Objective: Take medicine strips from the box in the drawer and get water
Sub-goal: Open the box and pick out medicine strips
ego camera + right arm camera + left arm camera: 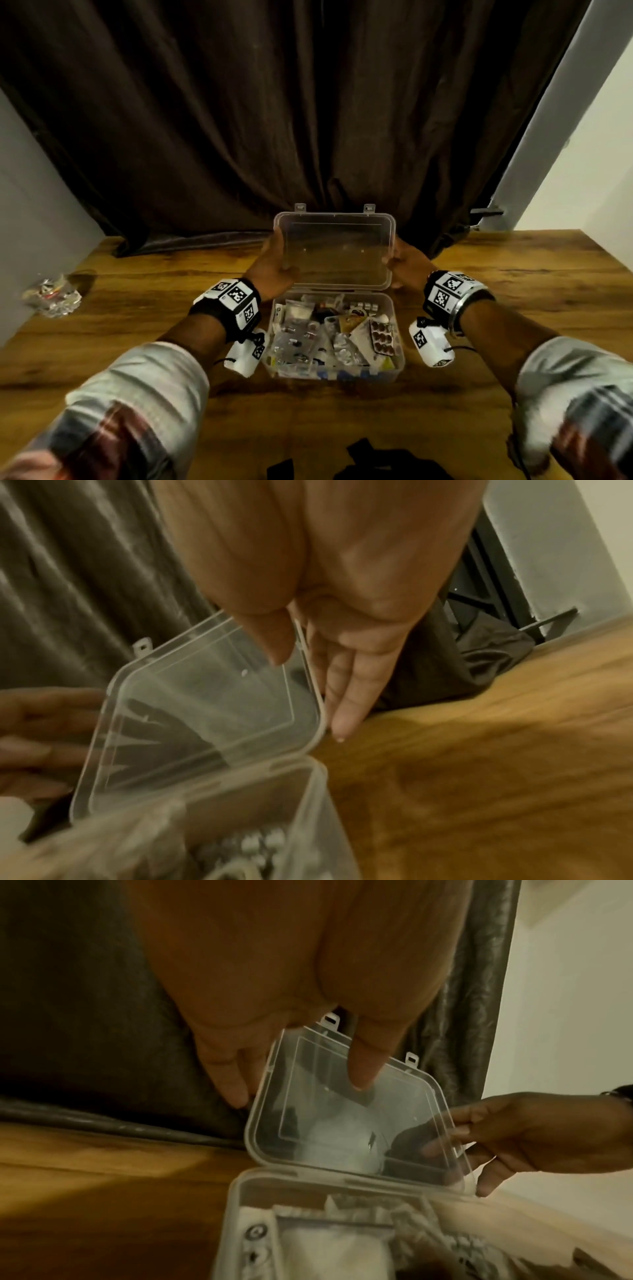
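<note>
A clear plastic box (334, 376) sits mid-table, filled with medicine strips, among them a blister of brown pills (383, 337). Its hinged lid (334, 253) stands upright. My left hand (274, 270) pinches the lid's left edge and my right hand (406, 265) pinches its right edge. In the left wrist view the thumb lies on the lid (349, 1118) front with the fingers (236, 1085) behind, and the right hand (514, 1139) shows across. The right wrist view shows the same pinch on the lid (205, 723), with the fingers (342, 710) behind its edge.
The wooden table (513, 274) runs back to a dark curtain (308, 120). A crumpled clear wrapper or glass piece (51, 298) lies far left. Something black (376, 459) lies at the near edge. A pale wall rises on the right.
</note>
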